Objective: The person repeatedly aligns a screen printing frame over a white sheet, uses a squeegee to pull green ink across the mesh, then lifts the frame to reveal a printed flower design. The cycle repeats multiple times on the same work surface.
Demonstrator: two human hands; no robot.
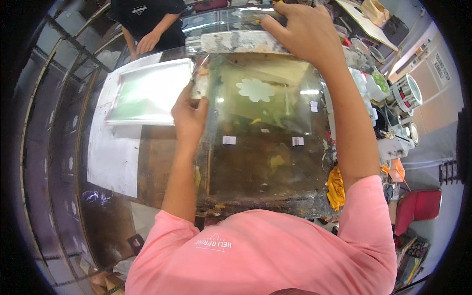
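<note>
My left hand point(189, 115) is at the right side of a stack of glossy clear plastic sheets point(152, 96). Its thumb and fingers seem closed on the edge of a clear sheet, though glare and blur hide the exact grip. Far ahead, my right hand point(307, 29) grips the top of a raised frame, a printing screen by its look, with a paint-stained white bar point(241, 43). Below it lies a glossy yellowish work surface point(265, 167). A pale flower shape point(255, 90) shows there; whether it is on the surface or reflected, I cannot tell.
Small white tabs point(229, 140) sit on the work surface. White paper point(113, 162) lies under the stack. Another person point(147, 24) stands at the far left. Paint cans point(407, 93) and tubs crowd the right side, near a yellow cloth point(336, 189) and a red chair point(418, 211).
</note>
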